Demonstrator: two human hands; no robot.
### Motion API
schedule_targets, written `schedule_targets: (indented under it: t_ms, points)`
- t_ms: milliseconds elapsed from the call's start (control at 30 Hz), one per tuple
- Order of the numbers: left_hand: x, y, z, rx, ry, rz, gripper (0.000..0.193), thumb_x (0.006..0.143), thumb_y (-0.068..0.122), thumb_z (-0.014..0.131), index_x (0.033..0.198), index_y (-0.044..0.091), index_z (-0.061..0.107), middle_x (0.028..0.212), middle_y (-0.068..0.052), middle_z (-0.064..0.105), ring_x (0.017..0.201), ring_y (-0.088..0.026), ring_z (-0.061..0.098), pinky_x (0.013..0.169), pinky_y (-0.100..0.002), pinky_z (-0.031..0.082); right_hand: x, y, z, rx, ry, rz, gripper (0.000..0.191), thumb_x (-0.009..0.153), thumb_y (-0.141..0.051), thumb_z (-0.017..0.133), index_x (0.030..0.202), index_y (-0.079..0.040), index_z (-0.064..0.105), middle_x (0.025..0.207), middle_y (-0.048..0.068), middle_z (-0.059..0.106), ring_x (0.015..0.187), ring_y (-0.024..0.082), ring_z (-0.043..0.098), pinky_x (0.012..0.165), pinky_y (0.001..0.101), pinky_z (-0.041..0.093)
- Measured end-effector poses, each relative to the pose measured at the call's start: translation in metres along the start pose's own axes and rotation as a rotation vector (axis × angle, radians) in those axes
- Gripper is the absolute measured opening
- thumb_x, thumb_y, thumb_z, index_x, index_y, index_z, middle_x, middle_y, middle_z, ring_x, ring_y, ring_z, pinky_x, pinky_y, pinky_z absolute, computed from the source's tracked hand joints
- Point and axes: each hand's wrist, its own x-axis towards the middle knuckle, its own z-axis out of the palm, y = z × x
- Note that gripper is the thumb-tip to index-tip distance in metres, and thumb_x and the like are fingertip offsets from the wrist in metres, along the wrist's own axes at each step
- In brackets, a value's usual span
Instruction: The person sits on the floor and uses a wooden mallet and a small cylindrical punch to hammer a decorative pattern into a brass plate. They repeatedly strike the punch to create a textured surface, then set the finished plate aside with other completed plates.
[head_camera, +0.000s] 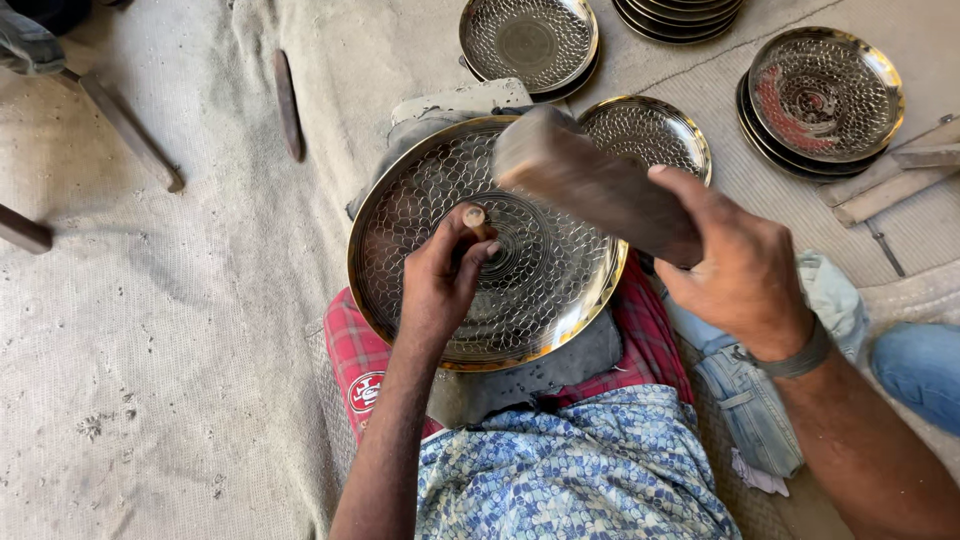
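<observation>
Head view: a punch is pinched upright in the left hand, tip on the plate beneath it. A mallet is gripped in the right hand. The plate appears thin, stiff and slippery, best held at its rim.

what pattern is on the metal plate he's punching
A fish-scale pattern of overlapping curves rings the plate, shiny silver with a golden rim; head view.

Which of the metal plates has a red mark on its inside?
The top plate of the stack at the upper right. It shows a red smear on its left inner side; the other plates look plain silver with a gold rim.
</observation>
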Motion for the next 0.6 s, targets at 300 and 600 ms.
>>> schedule_targets:
  t_ms: [300, 600]
  points:
    - [-0.006, -0.014, 0.005, 0.079, -0.006, 0.056, 0.025, 0.098, 0.005, 0.071, 0.121, 0.005, 0.063, 0.109, -0.012, 0.077, 0.105, -0.020, 0.078, 0.088, -0.033, 0.067, 0.022, 0.014, -0.003, -0.144, -0.235, -0.081, 0.073, 0.080, -0.011, 0.084, 0.145, -0.012, 0.050, 0.102, 0.011, 0.075, 0.073, 0.023, 0.075, 0.069, 0.0372, 0.064]
    - [-0.009, -0.019, 0.005, 0.117, -0.011, 0.055, 0.022, 0.097, 0.012, 0.072, 0.116, 0.007, 0.063, 0.106, -0.011, 0.077, 0.101, -0.020, 0.078, 0.084, -0.032, 0.068, 0.010, -0.024, -0.017, -0.262, -0.248, -0.021, 0.077, 0.070, -0.009, 0.087, 0.139, -0.013, 0.055, 0.103, 0.013, 0.073, 0.081, 0.030, 0.074, 0.074, 0.0428, 0.061]
